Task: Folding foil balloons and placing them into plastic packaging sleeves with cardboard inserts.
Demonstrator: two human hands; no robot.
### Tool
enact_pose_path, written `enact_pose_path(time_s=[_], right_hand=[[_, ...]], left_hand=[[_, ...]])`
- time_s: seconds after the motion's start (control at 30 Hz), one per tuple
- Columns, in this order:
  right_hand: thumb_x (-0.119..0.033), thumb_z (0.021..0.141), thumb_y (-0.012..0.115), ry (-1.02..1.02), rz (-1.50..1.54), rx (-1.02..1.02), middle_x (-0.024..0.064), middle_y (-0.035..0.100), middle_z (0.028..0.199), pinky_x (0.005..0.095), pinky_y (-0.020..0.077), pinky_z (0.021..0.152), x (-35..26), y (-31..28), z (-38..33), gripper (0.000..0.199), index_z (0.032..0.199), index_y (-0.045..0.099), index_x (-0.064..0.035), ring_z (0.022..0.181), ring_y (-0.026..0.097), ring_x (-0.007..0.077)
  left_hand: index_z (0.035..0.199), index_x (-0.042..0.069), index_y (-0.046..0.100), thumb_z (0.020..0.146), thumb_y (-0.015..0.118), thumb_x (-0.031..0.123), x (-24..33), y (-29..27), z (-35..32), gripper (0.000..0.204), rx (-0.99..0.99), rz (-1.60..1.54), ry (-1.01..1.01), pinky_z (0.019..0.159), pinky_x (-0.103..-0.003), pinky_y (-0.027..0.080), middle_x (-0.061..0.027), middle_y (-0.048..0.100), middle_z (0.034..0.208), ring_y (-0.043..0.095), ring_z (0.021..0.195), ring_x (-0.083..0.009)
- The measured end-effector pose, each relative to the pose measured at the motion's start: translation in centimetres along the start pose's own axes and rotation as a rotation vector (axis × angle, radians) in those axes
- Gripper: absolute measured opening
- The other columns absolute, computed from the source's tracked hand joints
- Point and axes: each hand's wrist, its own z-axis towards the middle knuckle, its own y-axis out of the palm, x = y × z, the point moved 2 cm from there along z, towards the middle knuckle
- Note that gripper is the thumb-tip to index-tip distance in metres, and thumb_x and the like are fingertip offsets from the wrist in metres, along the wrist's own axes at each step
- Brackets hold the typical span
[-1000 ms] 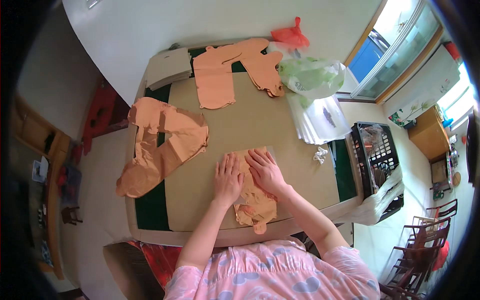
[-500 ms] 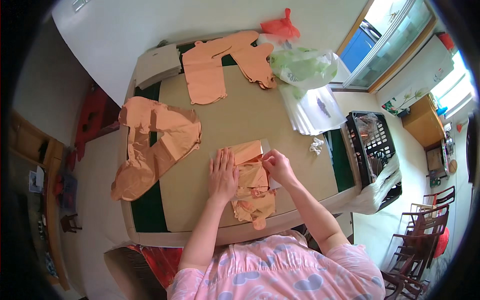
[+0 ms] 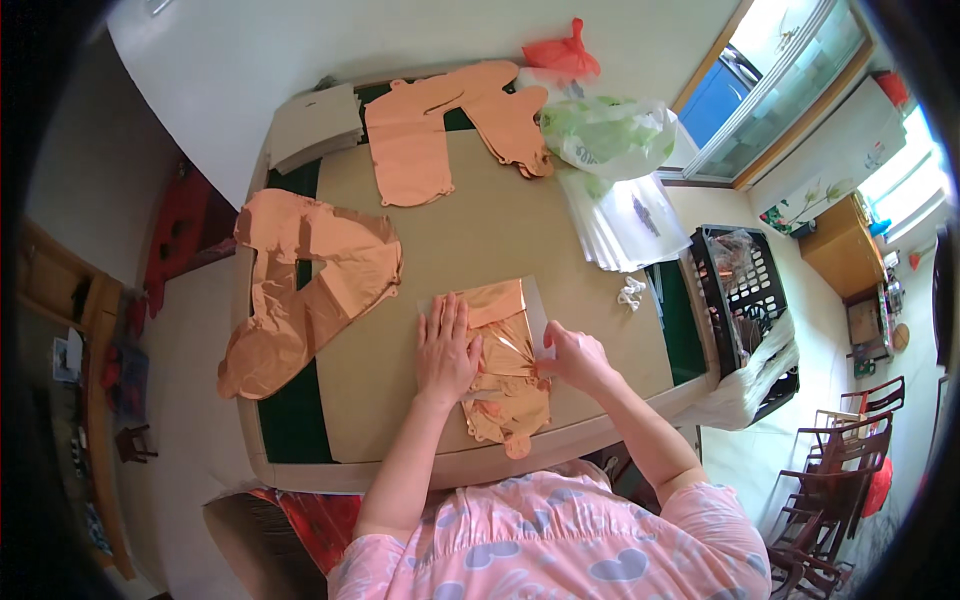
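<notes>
A rose-gold foil balloon (image 3: 505,395), flat and partly folded, lies in front of me near the table's front edge. Beneath it a pale, thin sheet (image 3: 534,305) sticks out along the upper right side. My left hand (image 3: 445,350) rests flat on the balloon's left side, fingers stretched out. At the right edge, my right hand (image 3: 577,360) pinches the foil, and creases run toward its fingertips. Another flat foil balloon (image 3: 345,270) lies crumpled to the left. Several more flat foil balloons (image 3: 412,150) are layered at the far side.
Cardboard covers the table (image 3: 480,235). A stack of beige cards (image 3: 315,125) stands far left. Clear plastic sleeves (image 3: 630,220), a green-and-white plastic bag (image 3: 610,135) and a red bag (image 3: 563,50) lie far right. Small white pieces (image 3: 631,293) sit nearer. A black crate (image 3: 745,285) stands beside the table.
My right hand has moved toward me along the balloon's right edge, and the middle of the foil now lies flatter, drawn into creases. My left hand stays in place.
</notes>
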Motion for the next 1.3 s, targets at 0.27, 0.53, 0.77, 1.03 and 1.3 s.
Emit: enact_pose_path(time_s=[0.27,0.53,0.77,1.03,1.3], right_hand=[[-0.026,0.093,0.058,-0.41,-0.085,0.566,0.0151,0.041,0.146,0.0477,0.0292,0.113,-3.9,3.3,4.5,0.049,0.137,0.047,-0.0084,0.137,0.036,0.0339],[-0.038,0.097,0.049,-0.41,-0.123,0.481,0.0141,0.035,0.152,0.0487,0.02,0.117,-3.2,5.3,5.2,0.055,0.146,0.039,-0.0139,0.143,0.027,0.0298],[-0.038,0.097,0.049,-0.421,-0.128,0.489,0.0142,0.034,0.152,0.0491,0.0204,0.117,-2.9,5.3,4.3,0.054,0.144,0.041,-0.0129,0.144,0.026,0.0294],[-0.038,0.097,0.048,-0.431,-0.125,0.51,0.0146,0.036,0.151,0.0491,0.0208,0.116,-2.9,5.4,4.2,0.054,0.144,0.042,-0.0127,0.143,0.029,0.03],[-0.037,0.098,0.048,-0.447,-0.084,0.505,0.0143,0.037,0.151,0.0499,0.0191,0.117,-3.0,5.1,4.1,0.052,0.143,0.043,-0.0116,0.142,0.029,0.03]], left_hand=[[0.147,0.006,0.034,0.094,0.053,0.034,0.4,-0.1,0.1,0.063,0.003,0.03,0.022,0.117,-0.051,0.019,-0.0132,0.029,0.155,0.024,0.145,-0.0311],[0.149,0.001,0.023,0.093,0.049,0.018,-0.9,0.3,-0.2,0.064,0.252,-0.287,-0.026,0.116,-0.049,0.023,-0.0248,0.031,0.15,0.028,0.142,-0.0371],[0.149,-0.004,0.018,0.092,0.048,0.012,-0.6,0.3,0.0,0.066,0.182,-0.215,-0.03,0.115,-0.05,0.024,-0.0257,0.03,0.15,0.029,0.141,-0.0385],[0.146,-0.001,0.031,0.095,0.048,0.024,1.3,0.0,1.9,0.06,0.044,0.079,-0.03,0.117,-0.051,0.018,-0.017,0.029,0.154,0.025,0.144,-0.0297],[0.147,0.008,0.034,0.096,0.047,0.033,0.4,1.0,-0.1,0.059,-0.02,0.07,-0.1,0.117,-0.058,0.011,-0.0093,0.027,0.157,0.021,0.146,-0.0251]])
